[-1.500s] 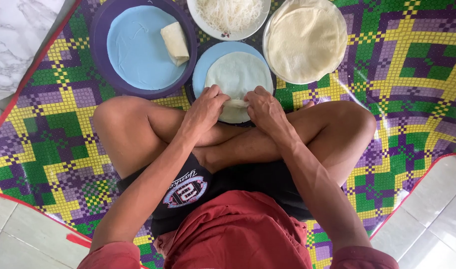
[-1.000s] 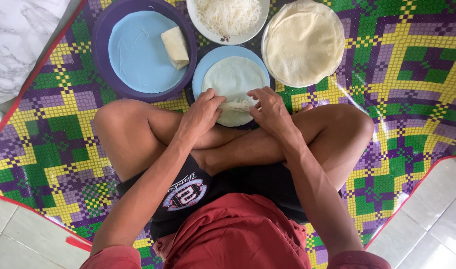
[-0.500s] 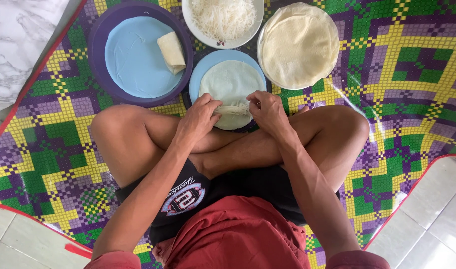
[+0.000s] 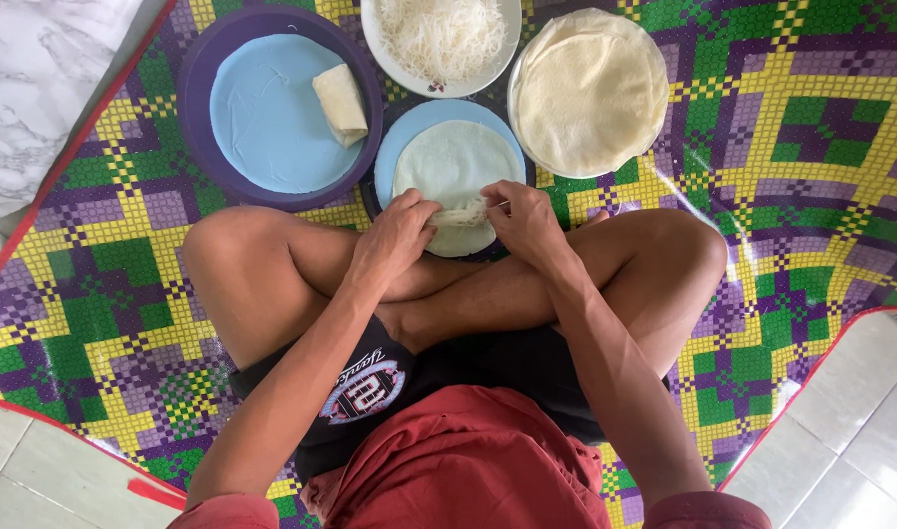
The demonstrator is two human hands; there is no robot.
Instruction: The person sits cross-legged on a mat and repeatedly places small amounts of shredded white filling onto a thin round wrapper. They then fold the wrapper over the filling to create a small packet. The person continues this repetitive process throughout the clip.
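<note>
A thin round white wrapper point(image 4: 455, 162) lies on a small blue plate point(image 4: 401, 135) in front of my crossed legs. My left hand point(image 4: 397, 238) and my right hand point(image 4: 523, 221) pinch its near edge, folded over a small heap of white noodles point(image 4: 461, 213). A finished pale roll point(image 4: 339, 103) rests on the large blue plate point(image 4: 272, 113) at the left.
A white bowl of thin white noodles point(image 4: 441, 34) stands at the top centre. A stack of round pale wrappers point(image 4: 587, 90) sits at the top right. All rest on a woven mat point(image 4: 791, 147) of green, purple and yellow. Tiled floor point(image 4: 860, 421) lies at the right.
Both hands have shifted slightly forward on the wrapper, and its near edge is now lifted over the noodles. The camera view has dipped a little.
</note>
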